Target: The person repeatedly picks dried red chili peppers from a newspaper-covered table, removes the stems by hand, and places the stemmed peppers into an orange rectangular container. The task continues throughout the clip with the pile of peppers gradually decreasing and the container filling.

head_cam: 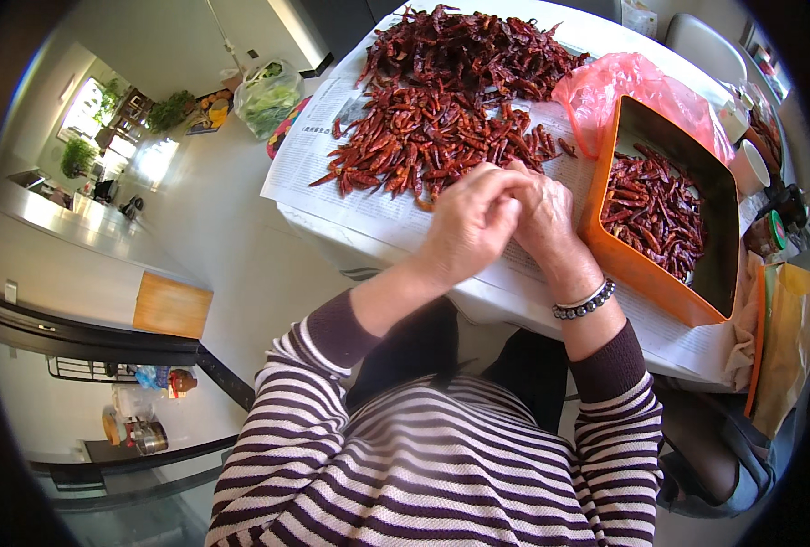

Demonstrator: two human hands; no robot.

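My left hand and my right hand meet over the near edge of the newspaper. Their fingers curl inward and overlap; whatever may be between the fingertips is hidden behind the backs of the hands. Just beyond them spreads a pile of dried red chili peppers. Behind it rises a darker, taller heap of dried chilies. To the right of my right hand stands an orange rectangular box, tilted in view, with more dried chilies inside. A beaded bracelet circles my right wrist.
A pink plastic bag lies crumpled behind the box. Along the right side are a paper cup, a jar with a green lid and a tan bag. Leafy vegetables fill a clear bag on the floor at left.
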